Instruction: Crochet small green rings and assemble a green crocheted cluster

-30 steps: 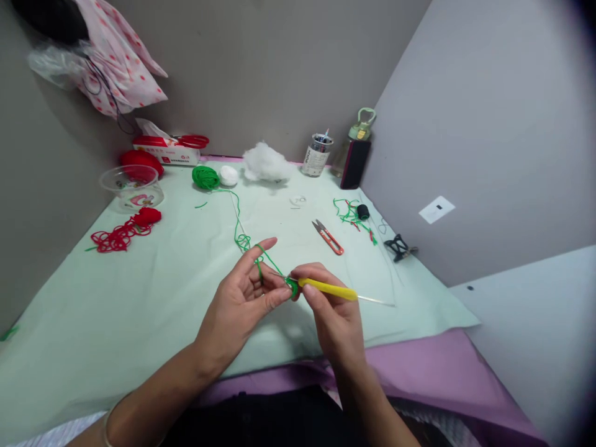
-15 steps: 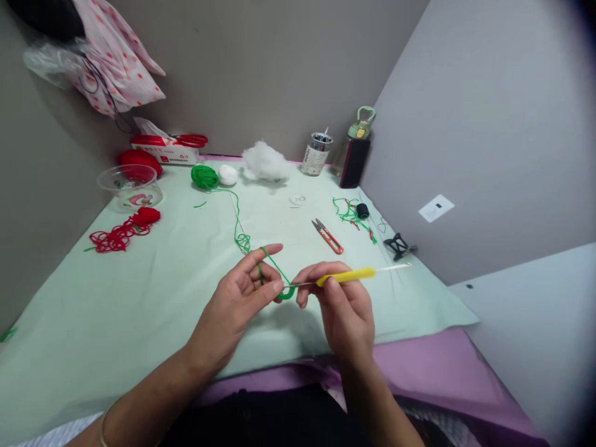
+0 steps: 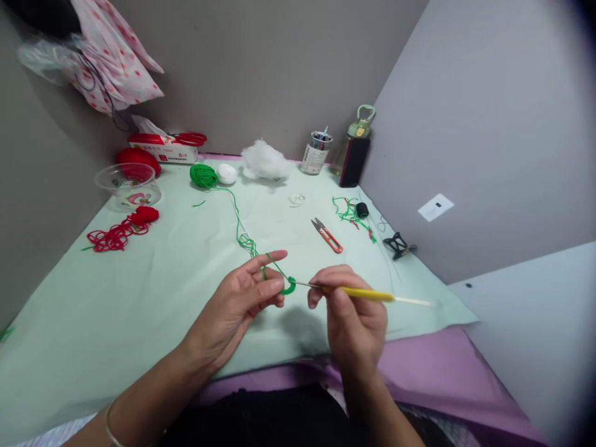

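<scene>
Pinched between the thumb and fingers of my left hand is a small curved green crochet piece. Green yarn runs over its raised index finger and back through a loose tangle to the green yarn ball. My right hand is closed round the yellow handle of a crochet hook. The hook's thin metal shaft points left, its tip at the top of the green piece. A pale shaft sticks out of the handle's right end.
Orange thread snips lie beyond my right hand. Red yarn and a clear tub are at left. White stuffing, a pen tin and a phone against a bottle stand behind. Green scraps lie right.
My right hand has moved right and slightly down, and the hook now tilts down to the right. The hook tip has drawn away from my left fingers. My left hand has shifted slightly right.
</scene>
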Available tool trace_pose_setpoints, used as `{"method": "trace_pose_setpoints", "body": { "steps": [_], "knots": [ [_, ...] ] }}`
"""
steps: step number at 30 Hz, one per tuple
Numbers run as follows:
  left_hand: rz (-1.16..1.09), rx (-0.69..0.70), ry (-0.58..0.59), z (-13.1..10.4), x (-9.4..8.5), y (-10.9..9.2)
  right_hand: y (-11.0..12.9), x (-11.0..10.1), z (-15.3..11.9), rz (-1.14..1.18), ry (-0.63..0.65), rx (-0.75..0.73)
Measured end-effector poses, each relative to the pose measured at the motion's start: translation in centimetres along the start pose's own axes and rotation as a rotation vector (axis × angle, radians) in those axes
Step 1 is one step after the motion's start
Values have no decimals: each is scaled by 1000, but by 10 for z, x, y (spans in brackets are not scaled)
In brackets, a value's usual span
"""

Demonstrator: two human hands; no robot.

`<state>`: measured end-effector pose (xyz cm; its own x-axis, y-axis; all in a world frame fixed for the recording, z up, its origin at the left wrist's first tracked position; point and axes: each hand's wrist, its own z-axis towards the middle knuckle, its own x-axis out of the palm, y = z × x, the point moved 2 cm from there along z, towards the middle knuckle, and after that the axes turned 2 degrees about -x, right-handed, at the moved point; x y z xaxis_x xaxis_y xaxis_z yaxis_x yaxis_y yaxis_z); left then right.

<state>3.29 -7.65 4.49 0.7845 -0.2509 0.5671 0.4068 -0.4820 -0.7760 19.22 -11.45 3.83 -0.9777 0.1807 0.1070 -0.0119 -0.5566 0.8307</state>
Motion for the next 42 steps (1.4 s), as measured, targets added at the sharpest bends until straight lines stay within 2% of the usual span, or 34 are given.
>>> {"method": "trace_pose_setpoints", "body": {
  "steps": [2, 4, 8, 11, 14, 16, 18, 21, 23, 27, 29, 32, 35, 38, 42],
  "knots": [
    [76, 78, 1, 0, 1, 2, -1, 1, 3, 74, 22, 60],
    [132, 125, 12, 1, 2, 7, -2, 3, 3, -19, 71, 40],
    [168, 160, -3, 3, 3, 15, -2, 7, -5, -247, 95, -79],
    [104, 166, -32, 3, 4, 17, -4, 9, -13, -403, 120, -201],
    [-27, 64, -14, 4, 5, 17, -4, 9, -17, -517, 107, -325],
    [-115, -33, -7, 5, 5, 15, -3, 6, -13, -461, 64, -259],
    [-157, -72, -19, 6, 2, 12, -2, 1, -7, -290, -14, -122],
    [-134, -29, -44, 5, -1, 8, -3, -5, 3, 33, -93, 47],
    [-71, 40, -64, 4, -1, 9, -5, -5, 5, 172, -55, 114],
    [76, 166, -81, 2, 4, 14, -9, 1, 1, 115, 54, 119],
    [99, 157, -57, 2, 5, 16, -11, 2, 0, 89, 41, 121],
    [119, 126, -47, 1, 4, 15, -12, -1, 1, 188, 14, 171],
    [152, 133, -48, 1, 2, 12, -8, -5, 4, 238, 49, 183],
    [175, 181, -55, 0, 2, 11, 0, -7, 3, 11, 95, 65],
    [119, 197, -61, -2, 4, 15, 8, 1, -8, -569, 231, -374]
  ]
}}
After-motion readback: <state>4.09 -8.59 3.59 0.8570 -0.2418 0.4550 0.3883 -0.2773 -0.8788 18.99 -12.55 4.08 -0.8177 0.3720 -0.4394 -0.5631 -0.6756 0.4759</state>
